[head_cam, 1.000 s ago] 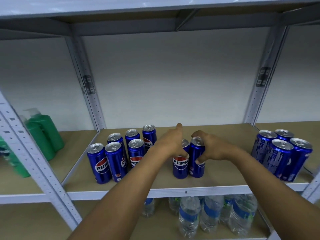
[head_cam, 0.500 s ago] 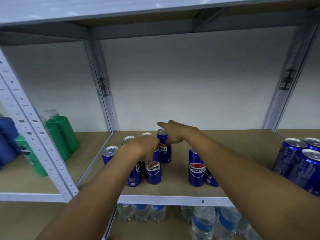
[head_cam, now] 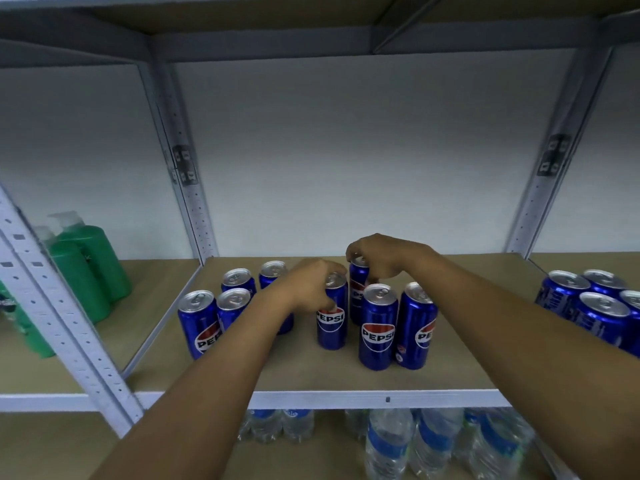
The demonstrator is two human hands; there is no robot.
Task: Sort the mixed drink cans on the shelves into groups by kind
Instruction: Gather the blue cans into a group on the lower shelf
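Observation:
Blue Pepsi cans stand on the middle shelf board [head_cam: 311, 372]. My left hand [head_cam: 310, 287] grips the top of one Pepsi can [head_cam: 331, 323] near the shelf's centre. Just behind it, my right hand [head_cam: 384, 259] holds the rim of a second Pepsi can [head_cam: 356, 292]. Two more Pepsi cans [head_cam: 378, 329] [head_cam: 417, 327] stand close on the right of these. A cluster of several Pepsi cans [head_cam: 201, 323] stands at the left, partly hidden by my left forearm. Other blue cans [head_cam: 602, 313] of a different print sit in the bay to the right.
Green pump bottles [head_cam: 88, 268] stand in the left bay behind a grey upright post [head_cam: 65, 313]. Water bottles [head_cam: 391, 445] fill the shelf below. Another shelf board hangs overhead, and a white wall closes the back.
Both hands have carried their cans to the right, toward the pair of Pepsi cans at the centre. The view has shifted closer and slightly right.

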